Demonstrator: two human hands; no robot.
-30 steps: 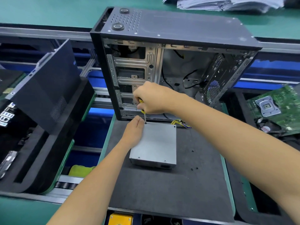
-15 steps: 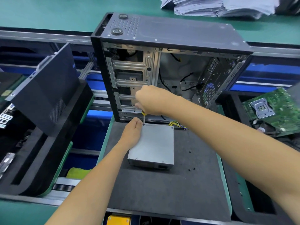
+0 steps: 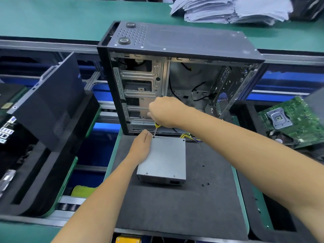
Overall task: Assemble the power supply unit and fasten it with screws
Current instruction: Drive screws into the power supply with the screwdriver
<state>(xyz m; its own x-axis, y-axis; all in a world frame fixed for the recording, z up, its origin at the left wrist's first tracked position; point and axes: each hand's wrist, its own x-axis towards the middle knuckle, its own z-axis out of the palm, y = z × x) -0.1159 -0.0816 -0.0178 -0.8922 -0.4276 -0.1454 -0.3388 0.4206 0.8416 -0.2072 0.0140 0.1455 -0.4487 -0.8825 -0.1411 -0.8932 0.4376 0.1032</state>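
Note:
A grey metal power supply unit (image 3: 166, 158) lies flat on the black foam mat (image 3: 175, 207), its yellow and purple cables (image 3: 190, 137) trailing toward the open computer case (image 3: 175, 76) behind it. My right hand (image 3: 164, 112) grips a small yellow-handled screwdriver (image 3: 155, 129), held upright with its tip on the unit's far left corner. My left hand (image 3: 142, 146) rests on the unit's left edge, fingers beside the screwdriver tip. Whether those fingers pinch a screw is hidden.
Several loose black screws (image 3: 205, 184) lie on the mat right of the unit. A dark side panel (image 3: 49, 102) leans in a tray at left. A green motherboard (image 3: 291, 120) sits at right. A stack of papers (image 3: 228, 9) lies behind the case.
The view has tilted slightly, so everything sits lower in frame. Both hands stay at the unit's far left corner, with the screwdriver still on it.

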